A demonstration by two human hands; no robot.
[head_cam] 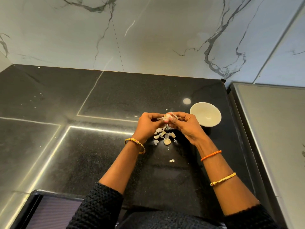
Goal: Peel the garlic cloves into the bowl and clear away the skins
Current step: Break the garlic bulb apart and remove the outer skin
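My left hand and my right hand meet above the black counter and together pinch a piece of garlic with papery skin curling off its top. Below the hands lies a small heap of garlic cloves and skins on the counter. One loose scrap of skin lies nearer to me. A white bowl stands just right of my right hand, and its inside looks bare.
The black stone counter runs left and toward me, with a marble wall behind it. A grey raised surface borders the counter on the right. A dark edge sits at the near left.
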